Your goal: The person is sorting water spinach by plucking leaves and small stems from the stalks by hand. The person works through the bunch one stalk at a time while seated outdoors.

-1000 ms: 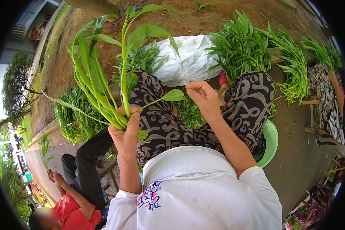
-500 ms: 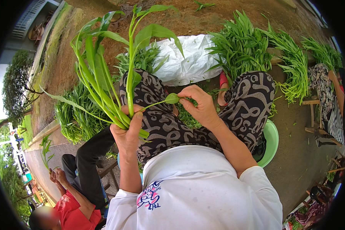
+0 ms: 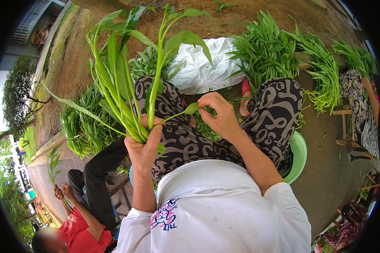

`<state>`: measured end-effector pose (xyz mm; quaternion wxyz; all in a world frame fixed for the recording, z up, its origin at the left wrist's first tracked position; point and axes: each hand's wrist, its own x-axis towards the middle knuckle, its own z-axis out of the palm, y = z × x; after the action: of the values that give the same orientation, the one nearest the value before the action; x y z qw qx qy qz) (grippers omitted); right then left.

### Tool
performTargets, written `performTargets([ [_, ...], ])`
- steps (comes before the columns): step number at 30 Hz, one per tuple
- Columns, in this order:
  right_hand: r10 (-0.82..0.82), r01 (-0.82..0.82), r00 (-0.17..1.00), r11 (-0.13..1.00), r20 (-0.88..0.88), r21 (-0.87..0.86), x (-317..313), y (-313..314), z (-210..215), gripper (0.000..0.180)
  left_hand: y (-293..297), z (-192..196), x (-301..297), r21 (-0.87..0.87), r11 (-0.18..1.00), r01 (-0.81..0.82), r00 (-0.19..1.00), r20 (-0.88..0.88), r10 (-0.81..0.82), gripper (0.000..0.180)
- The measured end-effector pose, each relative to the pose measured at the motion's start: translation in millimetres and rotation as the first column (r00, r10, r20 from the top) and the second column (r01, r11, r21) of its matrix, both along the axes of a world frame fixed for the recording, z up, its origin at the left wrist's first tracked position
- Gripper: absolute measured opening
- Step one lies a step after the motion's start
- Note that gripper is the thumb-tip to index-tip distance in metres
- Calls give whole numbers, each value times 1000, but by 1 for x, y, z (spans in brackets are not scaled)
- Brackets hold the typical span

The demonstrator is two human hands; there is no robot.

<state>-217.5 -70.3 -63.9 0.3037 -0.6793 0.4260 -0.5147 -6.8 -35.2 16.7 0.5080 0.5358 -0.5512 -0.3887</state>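
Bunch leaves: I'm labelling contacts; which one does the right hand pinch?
The small leaf jutting rightward, low on the bunch; the right hand touches no other.

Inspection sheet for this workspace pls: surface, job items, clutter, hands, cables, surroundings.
Surface: brown soil ahead, grey paving at right
Job's things: bunch of leafy green stems; one leaf on a stalk sticking out rightward
Clutter: white sheet with leafy heap at its right; light-green basin beside right leg
Left hand: closed around the bunch's lower stems
Right hand: thumb and finger pinching the leaf's tip
Cables: nothing seen
Surroundings: co-worker in red at left
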Motion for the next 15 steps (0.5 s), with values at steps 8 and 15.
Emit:
performTargets([
  [8, 46, -50, 998, 997, 50, 65, 0, 2, -2, 15, 0, -4, 1, -13, 1000, -15, 1000, 5, 15, 11],
  [15, 20, -391, 726, 834, 687, 389, -1, 2, -11, 10, 1, -2, -2, 20, 1000, 0, 1000, -20, 1, 10],
])
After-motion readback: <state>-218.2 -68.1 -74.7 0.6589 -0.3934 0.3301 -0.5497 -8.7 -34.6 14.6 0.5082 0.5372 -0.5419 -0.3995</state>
